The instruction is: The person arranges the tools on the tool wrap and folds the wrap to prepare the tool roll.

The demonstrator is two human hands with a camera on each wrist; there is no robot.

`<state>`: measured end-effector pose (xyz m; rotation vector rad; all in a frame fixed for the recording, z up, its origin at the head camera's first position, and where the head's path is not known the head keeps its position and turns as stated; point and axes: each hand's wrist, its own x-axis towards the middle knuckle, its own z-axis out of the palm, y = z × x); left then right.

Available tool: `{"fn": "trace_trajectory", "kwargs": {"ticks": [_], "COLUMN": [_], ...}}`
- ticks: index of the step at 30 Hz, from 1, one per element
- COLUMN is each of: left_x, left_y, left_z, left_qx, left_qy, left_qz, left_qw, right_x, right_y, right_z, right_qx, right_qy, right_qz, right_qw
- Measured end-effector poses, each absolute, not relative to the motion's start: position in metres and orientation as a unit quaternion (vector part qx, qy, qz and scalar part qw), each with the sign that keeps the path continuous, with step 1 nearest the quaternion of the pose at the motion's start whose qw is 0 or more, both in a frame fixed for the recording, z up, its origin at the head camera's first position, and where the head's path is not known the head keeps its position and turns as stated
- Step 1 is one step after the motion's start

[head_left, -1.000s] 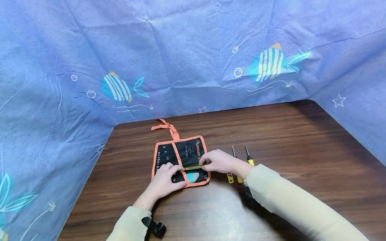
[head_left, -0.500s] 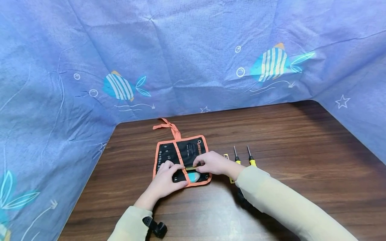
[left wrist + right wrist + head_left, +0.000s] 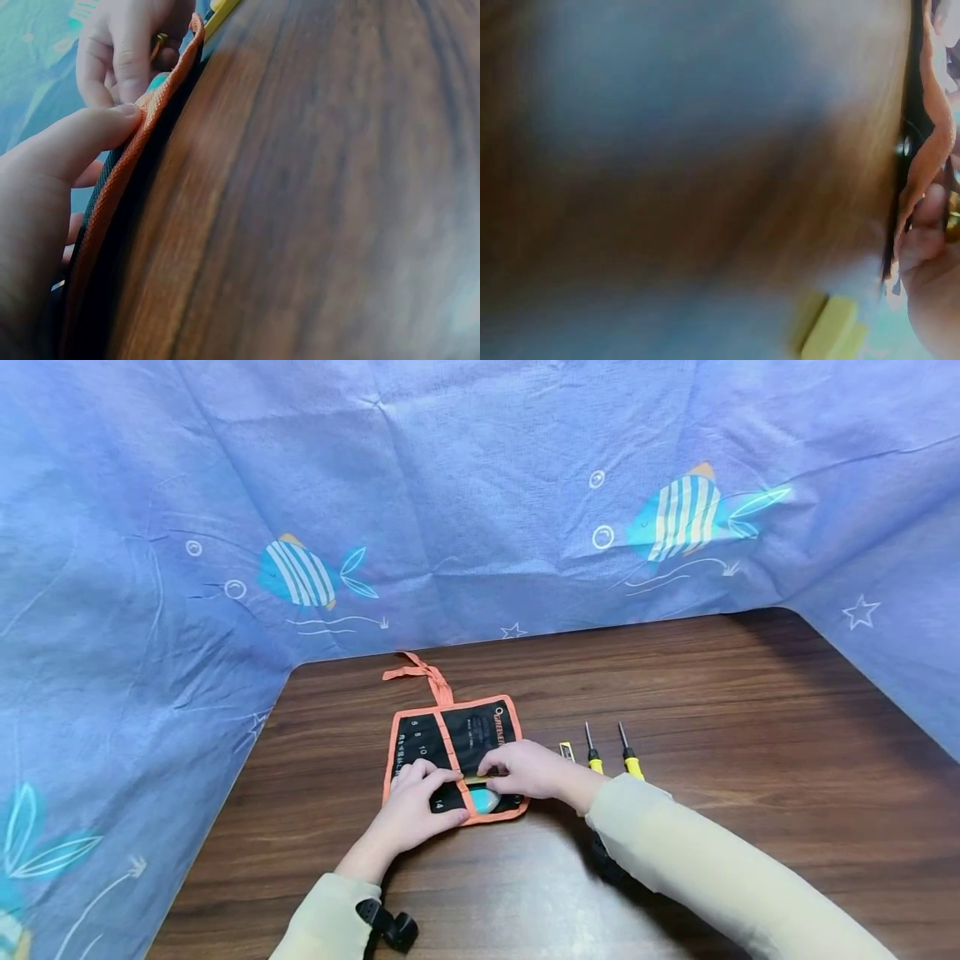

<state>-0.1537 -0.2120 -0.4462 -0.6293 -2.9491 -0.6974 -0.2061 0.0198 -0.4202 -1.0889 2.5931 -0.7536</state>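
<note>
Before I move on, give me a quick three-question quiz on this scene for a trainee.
1. Which hand pinches the yellow tool? A) left; B) right; C) neither.
2. Fill in: the pouch has ____ trim.
3. True or false: the screwdrivers lie inside the pouch.
Key: 1. B, the right hand. 2. Orange. 3. False; they lie on the table, beyond the pouch's right edge in the head view.

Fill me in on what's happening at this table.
A person's right hand pinches a slim yellow item at the orange band of an open pouch, while the left hand rests on the pouch. A turquoise item is tucked under that band, beside it. Two screwdrivers lie on the table to the right.
</note>
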Motion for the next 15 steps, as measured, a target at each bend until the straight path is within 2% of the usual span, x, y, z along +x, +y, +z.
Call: {"fn": "trace_trajectory", "kwargs": {"ticks": [5, 15], "left_x": [-0.153, -0.153], "left_y": [-0.211, -0.211], "left_z": [-0.447, -0.447], "left_qx": [-0.200, -0.205], "left_qy": [-0.955, -0.955], "left_qz": [-0.218, -0.213], "left_qw": [0.028, 0.025], "right_x": [-0.199, -0.197], "right_y": [0.036, 0.068], "right_z": [-0.415, -0.418], "right_qx": [-0.390, -0.378], "right_qy": [0.891, 0.898], "right_qz": [-0.219, -0.215], "right_qw": [0.074, 0.068]}}
